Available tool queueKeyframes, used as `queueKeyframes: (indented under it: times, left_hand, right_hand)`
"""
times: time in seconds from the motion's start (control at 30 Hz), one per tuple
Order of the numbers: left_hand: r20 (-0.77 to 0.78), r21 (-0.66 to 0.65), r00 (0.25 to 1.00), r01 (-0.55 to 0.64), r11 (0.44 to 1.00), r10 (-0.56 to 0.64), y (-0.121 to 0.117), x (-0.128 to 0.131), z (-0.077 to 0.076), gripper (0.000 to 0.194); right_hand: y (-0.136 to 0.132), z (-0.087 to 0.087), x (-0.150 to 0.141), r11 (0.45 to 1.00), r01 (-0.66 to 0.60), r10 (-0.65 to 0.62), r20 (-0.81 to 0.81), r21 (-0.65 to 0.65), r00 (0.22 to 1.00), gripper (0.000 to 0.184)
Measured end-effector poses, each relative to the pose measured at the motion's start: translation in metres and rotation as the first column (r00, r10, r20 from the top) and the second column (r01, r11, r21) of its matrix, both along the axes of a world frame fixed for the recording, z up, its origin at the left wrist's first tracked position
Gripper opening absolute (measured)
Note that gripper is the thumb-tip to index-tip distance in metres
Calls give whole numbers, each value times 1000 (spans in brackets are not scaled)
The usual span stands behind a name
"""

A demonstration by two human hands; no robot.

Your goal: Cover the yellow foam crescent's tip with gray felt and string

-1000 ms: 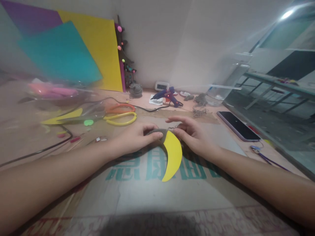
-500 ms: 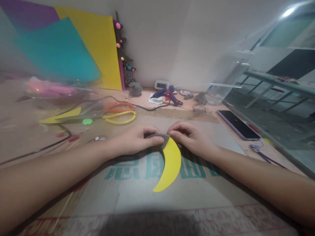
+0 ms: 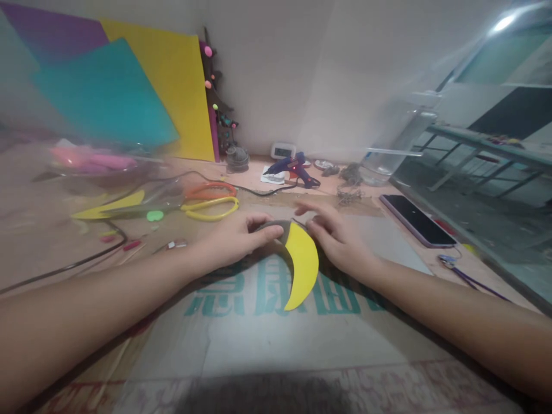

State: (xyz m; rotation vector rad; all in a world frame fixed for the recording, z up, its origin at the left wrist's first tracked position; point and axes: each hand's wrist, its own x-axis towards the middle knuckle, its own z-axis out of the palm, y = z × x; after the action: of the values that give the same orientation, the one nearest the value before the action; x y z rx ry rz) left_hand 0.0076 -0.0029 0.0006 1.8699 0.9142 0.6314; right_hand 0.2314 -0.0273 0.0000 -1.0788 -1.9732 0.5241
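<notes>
A flat yellow crescent (image 3: 305, 267) hangs tip down in front of me, its upper end covered in grey-brown material (image 3: 282, 225). My left hand (image 3: 241, 238) is closed on that covered end, thumb on the near face and fingers behind. Beside the crescent's upper right edge is my right hand (image 3: 338, 236). Its index finger is stretched out and lifted, with the thumb close against the edge. A short dark end of the covering shows between the crescent and the right fingers; whether they touch it I cannot tell.
Scissors (image 3: 211, 208) with orange and yellow handles lie left. Behind are a blue glue gun (image 3: 293, 168) with its cord, a small white clock (image 3: 283, 150) and a clear plastic container (image 3: 379, 167). A phone (image 3: 416, 220) lies right. Coloured sheets (image 3: 159, 86) lean against the wall.
My right hand's fingers have come off their pinch at the crescent's top, the index finger lifting away. The crescent's lower tip has swung up and to the right; my left hand keeps its hold.
</notes>
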Motion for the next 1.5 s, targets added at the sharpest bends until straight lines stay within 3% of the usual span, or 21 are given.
queueKeyframes:
  times: [0.07,0.13,0.23,0.37,0.53,0.7,0.97,1.3,1.5]
  left_hand:
    - [6,-7,1000,-17,1000,17,1,0,-1,38]
    - [6,8,999,-39,999,39,2,1,-1,38]
    - [2,55,997,-77,996,77,3,0,0,40]
    - [-16,139,998,-57,989,60,2,0,2,45]
    - [7,193,997,-72,979,72,-2,3,2,32]
    - [-69,285,991,-91,954,115,-5,3,4,31]
    - [-58,112,996,-63,992,70,-5,2,5,32]
    - [-43,168,995,-84,982,92,1,0,4,41]
    - [-24,109,996,-78,991,81,0,-1,4,46]
  right_hand:
    - [-2,0,2,997,66,-71,-174,-31,982,28]
    - [-3,2,3,994,57,-77,-244,-90,967,21]
    - [-5,7,3,982,15,-30,-78,-187,997,37]
    - [-7,10,-2,978,14,22,170,-210,985,35]
    - [-8,8,-3,986,13,24,225,-165,974,36]
    - [-8,5,-4,990,-26,61,254,-137,965,34]
    - [-10,5,-5,994,-71,95,307,-87,947,36]
    - [-8,7,-3,993,43,-19,214,-106,977,35]
    - [-8,8,-3,991,45,-19,198,-129,980,35]
